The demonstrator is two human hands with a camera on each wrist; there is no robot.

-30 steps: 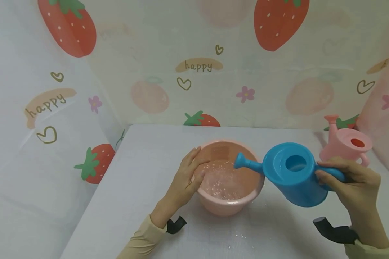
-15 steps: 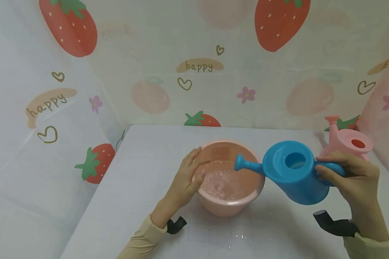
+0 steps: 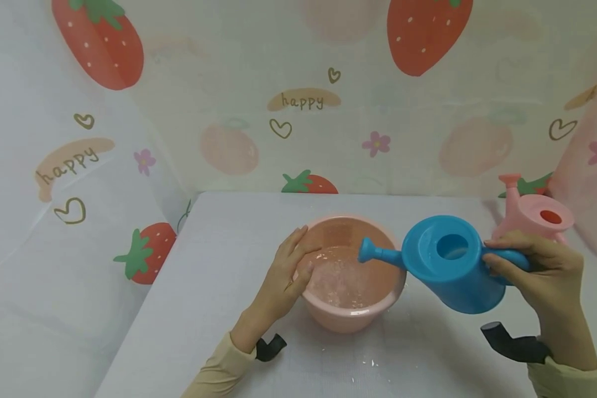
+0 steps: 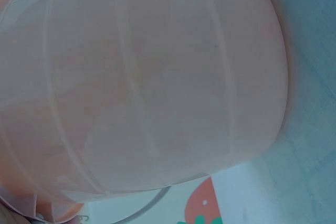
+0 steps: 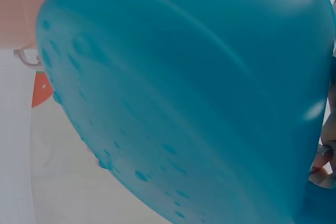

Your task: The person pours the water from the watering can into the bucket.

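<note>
A pink plastic basin (image 3: 345,320) with rippling water (image 3: 335,279) in it stands mid-table. My left hand (image 3: 281,276) grips its left rim, fingers reaching over the edge. In the left wrist view the ribbed side of the basin (image 4: 142,87) fills most of the frame. My right hand (image 3: 547,271) holds a blue watering can (image 3: 470,290) by the handle, tipped toward the basin. Its spout head (image 3: 366,250) hangs over the water. Droplets dot the underside of the watering can (image 5: 136,145) in the right wrist view.
A pink watering can (image 3: 527,213) stands at the back right, partly behind my right hand. Water drops lie on the white tabletop (image 3: 323,370) in front of the basin. A strawberry-printed sheet (image 3: 418,110) rises along the table's back edge.
The blue watering can and my right hand have risen slightly, with the spout still over the basin. The ripples in the water have shifted. My left hand keeps its place on the rim.
</note>
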